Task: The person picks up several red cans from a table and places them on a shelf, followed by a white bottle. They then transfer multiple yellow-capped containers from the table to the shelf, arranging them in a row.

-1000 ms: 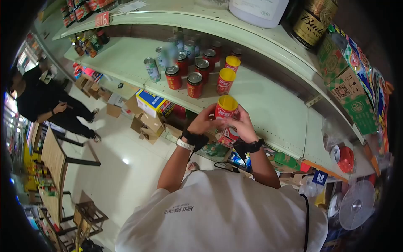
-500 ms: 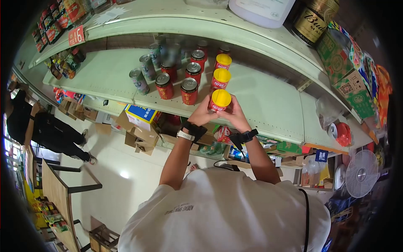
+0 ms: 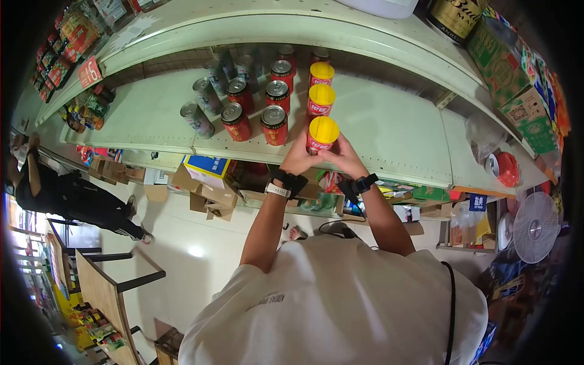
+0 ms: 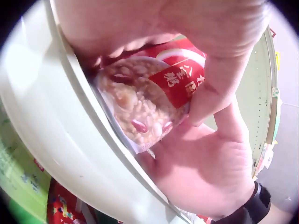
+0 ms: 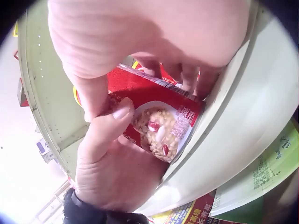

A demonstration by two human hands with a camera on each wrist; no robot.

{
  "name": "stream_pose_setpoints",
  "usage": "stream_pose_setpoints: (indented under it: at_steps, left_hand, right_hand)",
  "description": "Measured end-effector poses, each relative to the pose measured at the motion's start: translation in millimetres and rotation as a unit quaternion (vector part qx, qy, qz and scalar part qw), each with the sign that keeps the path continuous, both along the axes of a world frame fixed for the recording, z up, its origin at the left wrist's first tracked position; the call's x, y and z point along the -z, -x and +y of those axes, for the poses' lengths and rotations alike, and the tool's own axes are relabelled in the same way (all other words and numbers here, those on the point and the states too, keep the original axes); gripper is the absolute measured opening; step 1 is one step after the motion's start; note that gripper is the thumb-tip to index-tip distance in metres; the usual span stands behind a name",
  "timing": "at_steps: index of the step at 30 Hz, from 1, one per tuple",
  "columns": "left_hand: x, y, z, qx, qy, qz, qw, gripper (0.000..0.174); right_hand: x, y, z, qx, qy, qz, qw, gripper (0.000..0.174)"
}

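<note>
A red porridge can (image 3: 322,135) with a yellow lid stands at the front edge of the shelf (image 3: 389,146), in line with two alike cans (image 3: 320,100) behind it. My left hand (image 3: 298,157) grips its left side and my right hand (image 3: 347,158) its right side, thumbs meeting at the front. Up close in the left wrist view, the porridge can (image 4: 145,98) shows a picture of porridge with beans, its base right at the shelf lip. The right wrist view has the fingers of my right hand (image 5: 149,37) curled round the can (image 5: 159,116).
Left of the porridge cans stand several red drink cans (image 3: 274,125) and pale green cans (image 3: 197,120). An upper shelf (image 3: 255,27) overhangs behind. Cardboard boxes (image 3: 210,182) lie beneath; a fan (image 3: 535,228) is at right. Another person (image 3: 67,198) stands at left by a table (image 3: 100,292).
Both hands have carried the porridge can from in front of the shelf onto its front edge, into line with the other two. The head view has shifted, and the other person has raised their hands.
</note>
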State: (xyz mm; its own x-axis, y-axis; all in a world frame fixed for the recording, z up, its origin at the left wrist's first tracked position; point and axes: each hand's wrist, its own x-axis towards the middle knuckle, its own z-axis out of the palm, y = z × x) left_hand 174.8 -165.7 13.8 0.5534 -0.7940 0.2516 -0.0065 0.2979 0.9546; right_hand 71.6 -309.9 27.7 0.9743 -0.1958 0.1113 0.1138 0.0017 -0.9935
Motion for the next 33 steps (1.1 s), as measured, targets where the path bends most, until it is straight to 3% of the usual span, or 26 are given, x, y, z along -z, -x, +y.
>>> stream_pose_setpoints:
  at_steps: [3, 6, 12, 15, 18, 30, 33]
  left_hand:
    - [0.4, -2.0, 0.0, -0.003, -0.004, -0.015, 1.000, 0.077]
    - [0.8, -4.3, 0.2, -0.005, -0.027, -0.045, 0.999, 0.088]
    - [-7.7, -3.1, 3.5, -0.003, -0.048, -0.046, 0.998, 0.087]
    - [-9.4, -2.6, 3.6, -0.008, -0.046, -0.052, 0.998, 0.085]
    - [-9.7, -0.9, 3.5, -0.017, -0.025, -0.050, 0.998, 0.073]
    - [-1.2, -5.0, 0.0, -0.005, -0.019, -0.041, 0.999, 0.076]
    - [7.9, -8.2, -3.2, -0.001, -0.011, -0.029, 1.000, 0.085]
  right_hand:
    - [-3.5, 0.9, 1.1, 0.005, 0.031, 0.011, 0.999, 0.072]
    - [-6.0, 1.2, 3.5, 0.004, 0.016, 0.005, 1.000, 0.069]
    - [2.2, -0.3, 0.8, 0.005, 0.026, -0.006, 1.000, 0.069]
    - [-1.9, 1.0, 1.2, -0.002, 0.016, -0.001, 1.000, 0.071]
    - [-3.3, 0.8, 0.5, -0.008, 0.010, 0.004, 1.000, 0.072]
    - [-5.7, -0.3, 0.6, -0.012, -0.018, 0.019, 1.000, 0.077]
    - [-3.2, -1.2, 0.5, -0.005, -0.009, 0.015, 1.000, 0.076]
